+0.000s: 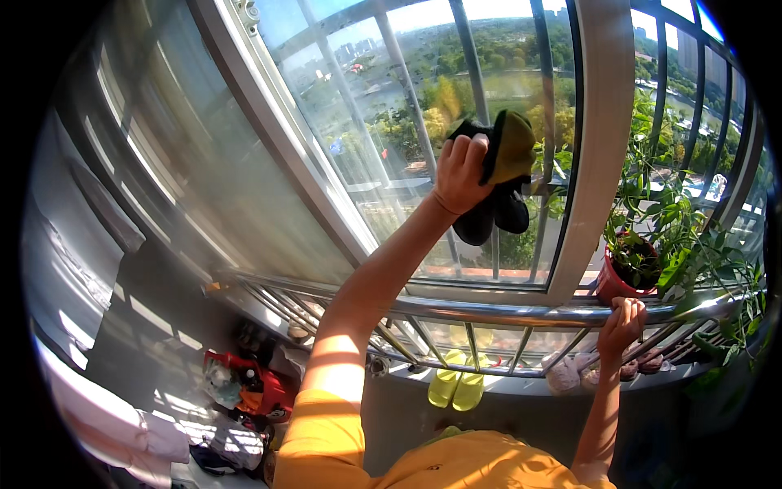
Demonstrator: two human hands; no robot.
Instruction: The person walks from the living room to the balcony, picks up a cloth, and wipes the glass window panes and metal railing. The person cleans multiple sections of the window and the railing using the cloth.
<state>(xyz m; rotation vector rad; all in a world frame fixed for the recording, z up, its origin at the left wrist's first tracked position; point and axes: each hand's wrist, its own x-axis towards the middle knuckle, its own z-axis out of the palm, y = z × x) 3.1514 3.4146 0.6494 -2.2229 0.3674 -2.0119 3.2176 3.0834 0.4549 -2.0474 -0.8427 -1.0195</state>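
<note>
My left hand (462,174) is raised in front of the window pane (391,140), arm stretched out. It is closed on what looks like a pair of black shoes (482,220) with olive-yellow parts near the top. Their rounded dark ends hang downward, and my fingers cover part of them. Whether they touch the glass I cannot tell. Lower and to the right, my right hand (621,327) grips the shiny metal handrail (489,312), just below a red flowerpot (629,272) holding a leafy green plant (678,214).
Yellow-green slippers (455,385) stand below the rail, with fuzzy pinkish footwear (562,373) farther right. A white window frame post (602,140) divides the panes. A red bag-like item (275,388) sits at lower left, near hanging pale cloth (116,422). Outside are window bars (470,61).
</note>
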